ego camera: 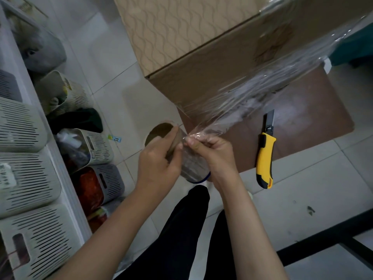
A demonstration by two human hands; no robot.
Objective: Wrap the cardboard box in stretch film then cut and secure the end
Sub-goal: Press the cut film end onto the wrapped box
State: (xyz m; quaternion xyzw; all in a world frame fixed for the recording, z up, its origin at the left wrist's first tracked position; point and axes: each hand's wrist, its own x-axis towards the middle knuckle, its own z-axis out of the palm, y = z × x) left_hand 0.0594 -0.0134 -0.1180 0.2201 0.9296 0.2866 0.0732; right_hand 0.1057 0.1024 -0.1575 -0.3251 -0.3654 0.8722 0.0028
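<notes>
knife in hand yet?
No. The knife lies on the brown mat, blade out, while the left hand grips the film roll and the right hand pinches the film.

Pale tiled floor (113,57) with thin grout lines, evenly lit. Along the left edge, a white shelf unit (60,178) carries rows of slotted plastic baskets (22,126); further slotted baskets (96,146) stand on the floor beside it, some holding bagged goods. A brown mat (314,122) lies on the tiles at right. A dark frame bar (323,237) crosses the lower right corner.
</notes>
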